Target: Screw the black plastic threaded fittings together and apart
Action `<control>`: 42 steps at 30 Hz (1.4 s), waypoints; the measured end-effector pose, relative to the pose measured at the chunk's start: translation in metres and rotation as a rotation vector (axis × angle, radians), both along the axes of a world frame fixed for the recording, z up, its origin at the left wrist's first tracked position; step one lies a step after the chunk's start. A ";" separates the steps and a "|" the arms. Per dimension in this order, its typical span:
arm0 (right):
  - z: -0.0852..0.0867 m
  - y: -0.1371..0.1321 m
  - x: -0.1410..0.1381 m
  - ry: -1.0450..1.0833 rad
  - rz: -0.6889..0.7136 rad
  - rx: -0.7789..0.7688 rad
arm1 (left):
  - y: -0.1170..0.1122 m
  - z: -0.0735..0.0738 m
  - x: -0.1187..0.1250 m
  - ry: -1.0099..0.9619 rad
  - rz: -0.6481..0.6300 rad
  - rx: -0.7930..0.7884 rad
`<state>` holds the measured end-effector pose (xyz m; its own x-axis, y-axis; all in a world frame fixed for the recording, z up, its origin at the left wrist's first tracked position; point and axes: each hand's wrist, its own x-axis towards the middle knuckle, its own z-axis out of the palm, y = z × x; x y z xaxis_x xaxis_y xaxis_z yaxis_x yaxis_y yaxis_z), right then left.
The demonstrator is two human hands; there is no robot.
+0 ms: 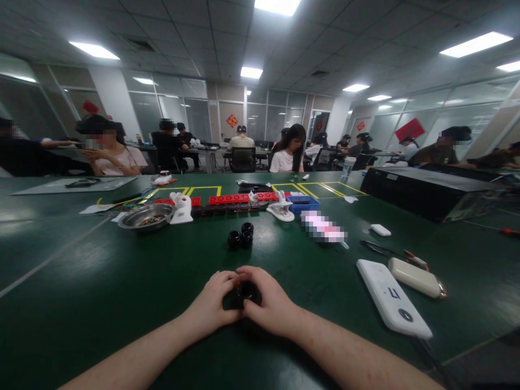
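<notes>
Clamped between left hand and right hand — both curled round it — is one black, hollow part.

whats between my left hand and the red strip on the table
The head view shows three black ring-like parts clustered between your left hand and the red strip, plus a dark row along the strip's near side.

Seemingly black ring, dark green table
</notes>
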<state>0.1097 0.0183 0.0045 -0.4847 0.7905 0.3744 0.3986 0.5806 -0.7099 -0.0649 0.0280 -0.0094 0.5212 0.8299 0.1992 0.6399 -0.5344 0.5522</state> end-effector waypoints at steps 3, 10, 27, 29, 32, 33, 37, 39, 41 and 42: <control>0.000 -0.001 0.001 0.019 -0.019 0.024 | 0.000 0.000 0.000 0.021 0.012 -0.017; -0.002 0.002 -0.001 -0.033 -0.157 -0.057 | -0.004 0.010 0.002 0.006 0.020 -0.063; -0.001 0.000 0.000 0.006 -0.041 -0.083 | -0.003 0.006 0.001 -0.006 0.006 -0.049; 0.000 -0.002 0.000 0.014 0.019 -0.083 | -0.002 0.005 0.001 -0.003 0.006 -0.053; 0.002 -0.003 0.001 0.032 -0.005 -0.072 | -0.002 0.005 0.000 0.010 0.008 -0.059; 0.001 -0.003 0.000 0.035 -0.040 -0.072 | -0.002 0.005 0.001 0.013 0.008 -0.057; -0.002 0.002 -0.002 -0.009 -0.164 -0.103 | -0.003 0.008 0.002 0.010 0.018 -0.040; -0.003 0.003 -0.002 -0.032 -0.148 -0.120 | -0.004 0.008 0.002 0.003 0.017 -0.045; -0.003 0.002 -0.001 -0.029 -0.081 -0.117 | -0.003 0.008 0.001 -0.003 0.010 -0.057; -0.003 0.001 -0.001 -0.022 -0.045 -0.110 | -0.003 0.007 0.001 -0.005 0.007 -0.060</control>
<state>0.1088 0.0198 0.0017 -0.4550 0.8473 0.2741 0.4388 0.4812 -0.7589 -0.0641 0.0252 -0.0023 0.5145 0.8440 0.1515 0.6403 -0.4957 0.5867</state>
